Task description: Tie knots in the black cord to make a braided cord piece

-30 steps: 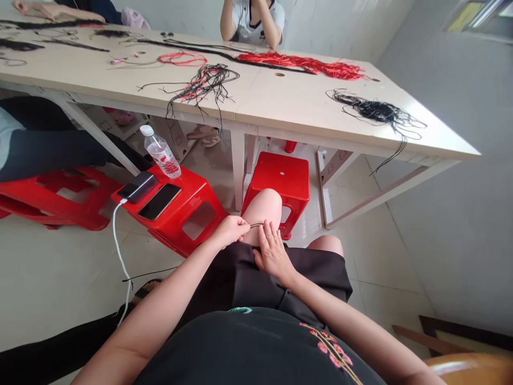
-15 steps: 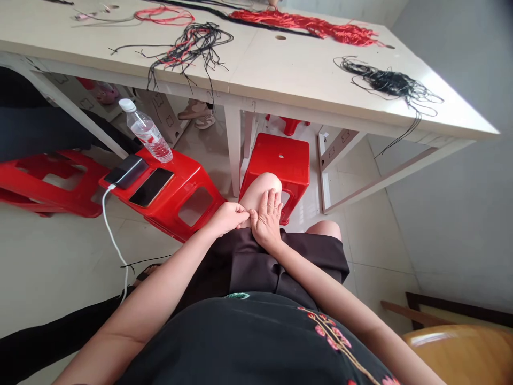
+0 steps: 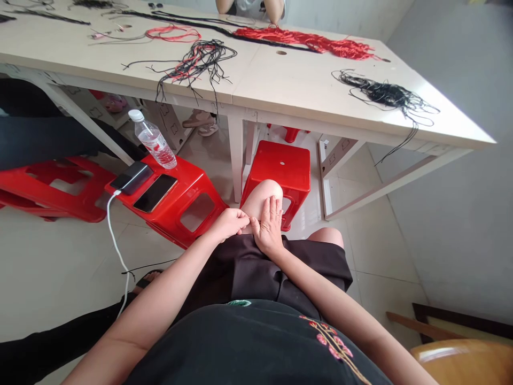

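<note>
My left hand (image 3: pixel 231 223) is closed in a pinch above my bare thigh, its fingertips close against the thumb side of my other hand. A thin black cord (image 3: pixel 150 264) trails out to the left from behind my left forearm; the pinched end is mostly hidden by the fingers. Flat on the thigh near the knee lies my right hand (image 3: pixel 269 227), fingers stretched out and palm down. Whatever is under that palm cannot be seen.
Ahead, a pale table (image 3: pixel 280 85) carries black cords (image 3: pixel 387 92), mixed black and red cords (image 3: pixel 200 60) and a red cord bundle (image 3: pixel 304 41). A red stool (image 3: pixel 192 184) at left holds a water bottle (image 3: pixel 156 144), phone (image 3: pixel 155 193) and black box (image 3: pixel 131 178). Another person's arms (image 3: pixel 274 8) rest across the table.
The view has tilted up slightly, so more of the table and the other person's arms show. My hands keep nearly the same pose on the thigh.
</note>
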`<control>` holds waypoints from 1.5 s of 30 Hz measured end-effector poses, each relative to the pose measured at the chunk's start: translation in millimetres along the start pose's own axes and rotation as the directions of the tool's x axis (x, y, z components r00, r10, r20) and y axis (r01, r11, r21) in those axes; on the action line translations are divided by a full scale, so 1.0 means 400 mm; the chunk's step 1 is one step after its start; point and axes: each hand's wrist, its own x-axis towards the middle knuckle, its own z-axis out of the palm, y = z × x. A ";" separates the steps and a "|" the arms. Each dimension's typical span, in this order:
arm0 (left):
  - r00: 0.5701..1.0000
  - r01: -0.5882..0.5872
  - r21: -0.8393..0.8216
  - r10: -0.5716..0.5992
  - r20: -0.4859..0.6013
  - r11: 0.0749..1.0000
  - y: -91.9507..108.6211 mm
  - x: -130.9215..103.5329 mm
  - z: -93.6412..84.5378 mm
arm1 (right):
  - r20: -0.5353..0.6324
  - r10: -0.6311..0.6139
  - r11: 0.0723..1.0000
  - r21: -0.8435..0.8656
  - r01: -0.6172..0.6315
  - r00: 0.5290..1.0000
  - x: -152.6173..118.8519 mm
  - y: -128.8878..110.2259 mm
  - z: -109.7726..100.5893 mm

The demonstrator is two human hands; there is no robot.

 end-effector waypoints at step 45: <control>0.991 0.087 -0.083 -0.094 -0.093 0.993 -0.003 -0.026 -0.016 | -0.241 -0.141 0.989 0.006 0.146 0.960 0.009 0.013 0.118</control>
